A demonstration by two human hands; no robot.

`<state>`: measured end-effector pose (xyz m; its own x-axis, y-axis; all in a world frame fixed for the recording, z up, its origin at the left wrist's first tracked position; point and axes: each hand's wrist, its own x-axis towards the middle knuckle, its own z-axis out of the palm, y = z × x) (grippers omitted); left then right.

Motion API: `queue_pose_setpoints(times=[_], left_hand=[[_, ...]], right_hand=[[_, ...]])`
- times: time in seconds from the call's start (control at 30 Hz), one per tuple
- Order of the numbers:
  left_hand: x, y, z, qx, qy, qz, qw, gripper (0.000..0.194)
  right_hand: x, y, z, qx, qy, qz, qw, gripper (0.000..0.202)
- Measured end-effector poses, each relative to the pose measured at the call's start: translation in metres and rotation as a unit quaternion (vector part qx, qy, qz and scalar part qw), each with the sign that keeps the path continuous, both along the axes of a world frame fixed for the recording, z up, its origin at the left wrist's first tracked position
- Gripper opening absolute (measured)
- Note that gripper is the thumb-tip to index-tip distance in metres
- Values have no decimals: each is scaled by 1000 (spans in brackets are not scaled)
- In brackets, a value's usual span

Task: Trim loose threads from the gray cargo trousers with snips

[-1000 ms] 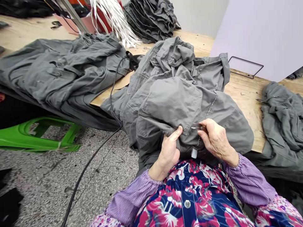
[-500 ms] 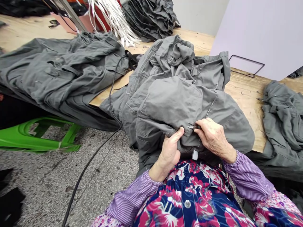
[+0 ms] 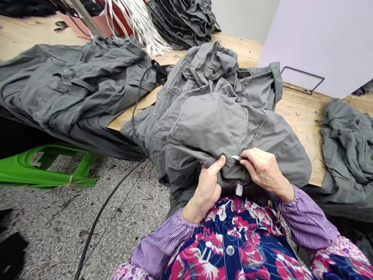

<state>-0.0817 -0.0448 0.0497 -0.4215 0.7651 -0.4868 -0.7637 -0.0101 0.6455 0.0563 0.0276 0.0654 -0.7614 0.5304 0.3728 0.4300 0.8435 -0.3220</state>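
Observation:
A dark grey garment (image 3: 212, 116) with visible seams lies bunched over the table edge and down to my lap. My left hand (image 3: 210, 182) pinches a fold of it, thumb on top and fingers hidden underneath. Between the thumb and fingers of my right hand (image 3: 264, 169) is a small pointed metal tool (image 3: 236, 158). Its bright tip points left at the cloth, a short way from my left thumb. Most of the tool is covered by my fingers, so its kind is unclear. A small white label (image 3: 239, 189) hangs from the garment below my hands.
More grey garments (image 3: 72, 85) are heaped on the left, others (image 3: 348, 144) on the right. Behind stand a folded grey stack (image 3: 182, 21) and white strips (image 3: 140, 23). A black cable (image 3: 105, 208) runs to the floor beside a green plastic stool (image 3: 43, 167).
The metal tip shows brighter and broader than before as the tool has turned slightly in my right hand. My left hand keeps its pinch; the whole view has shifted a little.

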Motion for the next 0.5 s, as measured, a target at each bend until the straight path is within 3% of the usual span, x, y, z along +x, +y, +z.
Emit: queue_pose_setpoints(times=[0.17, 0.33, 0.5], left_hand=[[0, 0, 2, 4, -14, -1, 1000, 31], [1, 0, 5, 5, -39, -8, 999, 31], [-1, -3, 5, 20, -34, -25, 999, 32]], right_hand=[[4, -1, -5, 15, 51, -4, 999, 12], [4, -5, -7, 73, 12, -3, 997, 12], [-1, -5, -11, 53, 28, 3, 998, 13]])
